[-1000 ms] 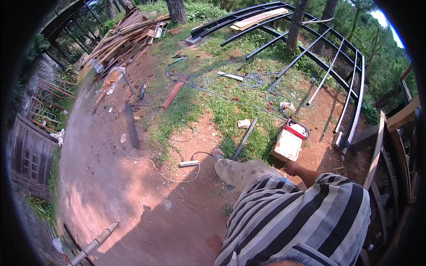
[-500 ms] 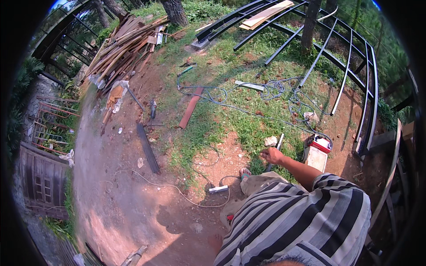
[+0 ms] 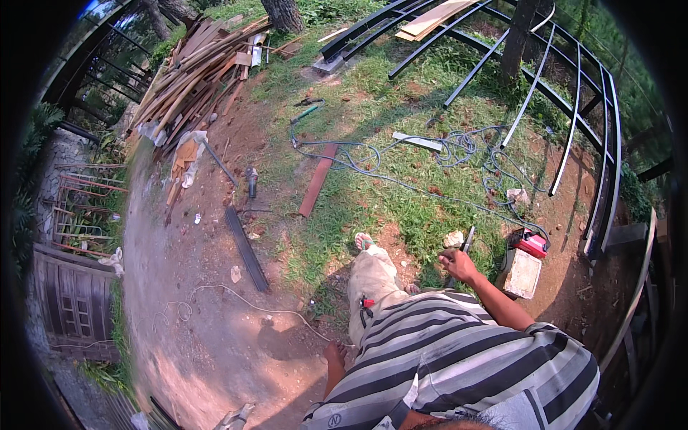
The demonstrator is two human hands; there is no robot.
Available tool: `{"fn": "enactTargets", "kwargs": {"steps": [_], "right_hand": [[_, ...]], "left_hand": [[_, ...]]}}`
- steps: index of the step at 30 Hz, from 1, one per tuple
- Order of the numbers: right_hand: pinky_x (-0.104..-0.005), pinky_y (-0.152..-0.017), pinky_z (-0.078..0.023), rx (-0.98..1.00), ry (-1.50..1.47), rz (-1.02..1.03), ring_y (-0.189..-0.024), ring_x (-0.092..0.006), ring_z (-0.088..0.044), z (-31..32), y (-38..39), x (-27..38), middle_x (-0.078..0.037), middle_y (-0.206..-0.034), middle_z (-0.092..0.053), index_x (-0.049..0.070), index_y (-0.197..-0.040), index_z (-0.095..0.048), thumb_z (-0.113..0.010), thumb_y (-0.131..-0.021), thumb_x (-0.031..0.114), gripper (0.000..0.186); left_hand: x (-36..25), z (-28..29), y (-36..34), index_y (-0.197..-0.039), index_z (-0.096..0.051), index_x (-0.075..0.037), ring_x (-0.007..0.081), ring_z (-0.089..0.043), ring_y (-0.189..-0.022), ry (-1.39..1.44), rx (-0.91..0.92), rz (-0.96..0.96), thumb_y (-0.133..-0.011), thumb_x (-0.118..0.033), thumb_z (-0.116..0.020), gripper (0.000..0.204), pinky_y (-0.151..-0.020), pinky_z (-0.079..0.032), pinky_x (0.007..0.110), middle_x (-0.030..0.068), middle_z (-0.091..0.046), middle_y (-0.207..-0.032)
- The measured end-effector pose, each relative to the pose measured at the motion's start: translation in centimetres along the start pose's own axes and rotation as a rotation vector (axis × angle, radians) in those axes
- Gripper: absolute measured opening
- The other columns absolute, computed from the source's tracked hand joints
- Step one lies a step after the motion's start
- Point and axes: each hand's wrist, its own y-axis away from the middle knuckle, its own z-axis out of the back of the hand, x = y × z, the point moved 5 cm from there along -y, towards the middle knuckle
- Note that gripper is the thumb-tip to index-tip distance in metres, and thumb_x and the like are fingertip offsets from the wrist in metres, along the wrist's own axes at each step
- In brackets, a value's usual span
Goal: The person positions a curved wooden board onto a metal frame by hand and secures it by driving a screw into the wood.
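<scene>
My right hand [image 3: 459, 266] hangs over the grass at my right side, its fingers loosely bent and apart, with nothing visible in them. Nearest to it are a pale stone [image 3: 454, 239] and a narrow metal bar [image 3: 469, 239] on the ground, the bar partly hidden by the hand. My left hand [image 3: 335, 352] hangs low beside my striped shirt, over bare dirt. It looks loosely open and holds nothing that I can see. Near it a thin pale cable [image 3: 269, 311] runs across the dirt. My sandalled foot [image 3: 364, 241] is forward on the grass.
A whitish box [image 3: 522, 274] with a red case [image 3: 530, 244] stands to the right. Blue hose [image 3: 401, 183] loops over the grass. Ahead-left lie a brown plank [image 3: 319, 179], dark metal lengths [image 3: 246, 249], a power tool [image 3: 251, 183] and a lumber pile [image 3: 201, 72]. A black steel frame [image 3: 573, 115] curves at right.
One foot has stepped forward onto the grass. My left hand has come into view beside the shirt. The small white block on the cable is now hidden beneath my body.
</scene>
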Motion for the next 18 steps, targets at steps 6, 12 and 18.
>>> {"fn": "enactTargets", "kwargs": {"steps": [6, 12, 18], "right_hand": [[-0.0383, -0.08, -0.054, -0.038, 0.03, -0.059, -0.088, -0.0276, -0.072, -0.8, -9.0, 0.1, -0.018, -0.095, -0.074, 0.003, -0.114, -0.07, -0.059, -0.096, 0.029, 0.034], [-0.0354, -0.061, -0.056, -0.071, -0.165, -0.272, -0.072, -0.02, -0.072, -1.0, -26.9, 0.4, -0.013, -0.083, -0.073, -0.002, -0.108, -0.071, -0.058, -0.097, 0.03, 0.037], [-0.0362, -0.062, -0.056, -0.248, -0.191, -0.402, -0.075, -0.0211, -0.072, 6.6, -33.2, 3.3, -0.015, -0.09, -0.074, -0.001, -0.112, -0.07, -0.058, -0.099, 0.033, 0.038]], "left_hand": [[-9.9, -9.6, -7.1, -0.1, -0.06, -0.01, 0.0254, -0.058, -0.076, -0.003, 0.06, -0.026, -0.091, -0.015, -0.058, 0.01, -0.062, -0.046, 0.042, 0.0059, -0.06, -0.091], [-32.0, -16.6, -17.7, -0.115, -0.056, -0.009, 0.0264, -0.061, -0.093, 0.011, 0.108, -0.137, -0.093, -0.025, -0.062, 0.028, -0.069, -0.05, 0.046, 0.0097, -0.064, -0.104], [-48.6, -28.1, -18.6, -0.132, -0.048, -0.008, 0.0327, -0.061, -0.111, -0.223, 0.161, -0.262, -0.1, -0.037, -0.055, 0.043, -0.093, -0.05, 0.049, 0.0153, -0.062, -0.126]]}}
